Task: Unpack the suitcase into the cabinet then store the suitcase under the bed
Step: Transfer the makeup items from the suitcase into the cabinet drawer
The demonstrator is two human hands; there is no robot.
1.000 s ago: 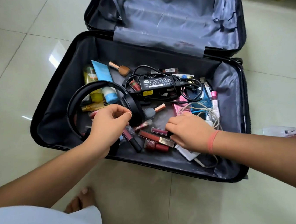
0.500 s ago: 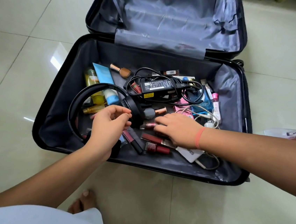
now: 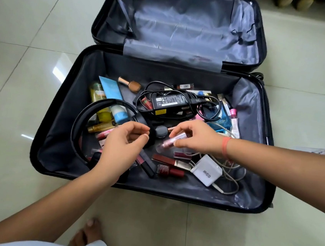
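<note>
Suitcase (image 3: 67, 105) halves are lying spread flat on the tiled floor. The bare lid is sitting at 12 o'clock and the loaded half is facing you, so everything is within easy reach of both arms.

Your right hand (image 3: 198, 136) is coming in from 3 o'clock and pinching a small pink tube (image 3: 170, 140) between thumb and fingertips, holding it just above the clutter near the middle. That light grip probably suits so slim an item.

Your left hand (image 3: 120, 148) is hovering at about 8 o'clock over the black headphones (image 3: 90, 111). Its fingers are curling with the thumb meeting the forefinger. I cannot tell whether it is gripping anything, though it seems to be waiting to receive the tube or gather more.

Loose things are crowding the base:
- a black power adapter (image 3: 170, 101) with its coiled cord, toward 12 o'clock
- a white charger (image 3: 206, 172) at 5 o'clock
- red lipsticks (image 3: 169, 170) just beside the charger

Judging by how much is remaining, you are early in the unpacking. The cabinet is not showing in this view.
</note>
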